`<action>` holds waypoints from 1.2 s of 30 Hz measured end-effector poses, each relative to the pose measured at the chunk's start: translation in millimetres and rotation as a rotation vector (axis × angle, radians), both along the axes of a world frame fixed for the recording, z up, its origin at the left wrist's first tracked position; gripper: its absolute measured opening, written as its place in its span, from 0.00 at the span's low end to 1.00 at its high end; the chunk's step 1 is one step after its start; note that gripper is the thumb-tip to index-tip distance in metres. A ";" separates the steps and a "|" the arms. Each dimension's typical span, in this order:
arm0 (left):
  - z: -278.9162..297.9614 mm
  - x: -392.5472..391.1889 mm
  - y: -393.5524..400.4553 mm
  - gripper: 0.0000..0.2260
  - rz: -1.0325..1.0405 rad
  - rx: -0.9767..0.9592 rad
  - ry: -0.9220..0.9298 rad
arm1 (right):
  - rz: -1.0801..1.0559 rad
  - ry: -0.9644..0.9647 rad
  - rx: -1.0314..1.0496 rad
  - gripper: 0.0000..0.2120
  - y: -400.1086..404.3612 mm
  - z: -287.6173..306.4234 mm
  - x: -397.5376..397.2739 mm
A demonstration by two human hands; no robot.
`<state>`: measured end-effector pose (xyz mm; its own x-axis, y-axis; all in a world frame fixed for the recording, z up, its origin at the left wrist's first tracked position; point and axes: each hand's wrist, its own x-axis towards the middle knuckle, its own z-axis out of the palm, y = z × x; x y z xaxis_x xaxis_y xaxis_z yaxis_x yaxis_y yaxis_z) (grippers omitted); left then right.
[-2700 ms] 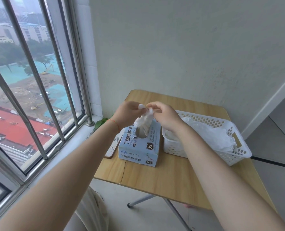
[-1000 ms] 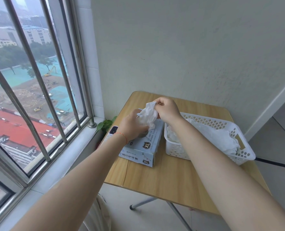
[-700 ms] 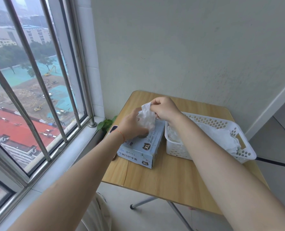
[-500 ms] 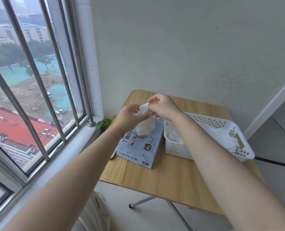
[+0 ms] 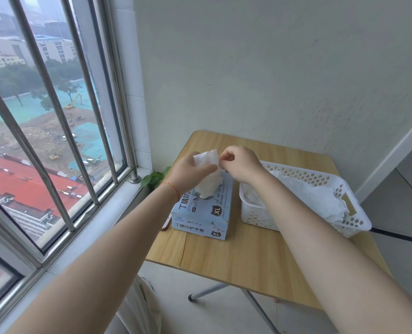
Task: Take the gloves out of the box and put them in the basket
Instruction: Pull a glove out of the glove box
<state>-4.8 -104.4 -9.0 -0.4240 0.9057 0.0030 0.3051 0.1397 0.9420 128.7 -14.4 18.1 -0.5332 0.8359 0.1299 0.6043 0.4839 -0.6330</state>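
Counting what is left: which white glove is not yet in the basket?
The white glove pinched by the left hand and right hand above the blue box; the other gloves lie inside the white perforated basket.

A wooden folding surface (image 5: 248, 256) stands against a pale wall (image 5: 272, 68). To its left, a barred window (image 5: 55, 116) overlooks red roofs and a construction site. Green leaves (image 5: 155, 178) show at the sill corner.

both hands (image 5: 190, 170) pinch a glove (image 5: 209, 182) above the box (image 5: 203, 214).
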 end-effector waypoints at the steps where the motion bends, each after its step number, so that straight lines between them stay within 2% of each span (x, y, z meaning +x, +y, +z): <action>1: -0.8 0.9 -0.6 0.18 -0.010 -0.021 0.025 | -0.005 0.027 0.018 0.02 0.1 1.5 -0.1; 4: 0.0 4.1 -2.0 0.24 0.004 -0.005 0.120 | -0.017 0.089 0.073 0.04 -0.6 8.7 -0.4; 8: 9.1 1.2 0.5 0.10 0.053 0.144 0.153 | 0.008 0.130 0.051 0.04 -0.4 14.1 -0.9; 12: 20.6 0.3 9.6 0.10 0.086 0.137 0.357 | 0.045 0.072 0.009 0.03 -2.2 11.0 -0.1; 15: 28.1 -1.0 11.9 0.03 0.098 0.187 0.301 | 0.036 0.013 -0.066 0.04 -1.1 3.2 6.6; 18: 29.9 3.1 11.1 0.03 0.011 0.207 0.192 | 0.047 -0.032 -0.100 0.09 -2.0 -5.1 9.1; 21: 30.5 7.9 8.6 0.05 0.010 0.200 0.053 | 0.011 0.017 -0.051 0.06 -1.5 -7.3 8.0; 23: 27.1 4.1 6.8 0.06 0.000 0.162 0.049 | -0.018 0.049 -0.022 0.04 0.9 -6.2 9.1; 28: 8.9 -1.0 -1.3 0.27 -0.242 -0.093 0.228 | -0.026 0.083 -0.033 0.05 0.7 -1.5 10.5; 32: -6.3 3.9 2.6 0.37 -0.185 -0.132 0.395 | 0.002 0.152 -0.032 0.08 -1.3 18.1 7.8; 33: -7.7 2.6 3.0 0.37 -0.178 -0.106 0.356 | 0.008 0.174 -0.017 0.08 -0.6 25.8 7.6; 36: -3.0 -1.8 0.7 0.32 -0.161 0.027 0.066 | 0.038 0.125 0.043 0.06 -0.8 43.8 6.7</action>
<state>-6.6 -103.7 -12.0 -0.2713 0.9611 0.0517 0.3830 0.0585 0.9219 135.4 -15.2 61.9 -0.5419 0.8076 0.2327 0.5029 0.5334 -0.6801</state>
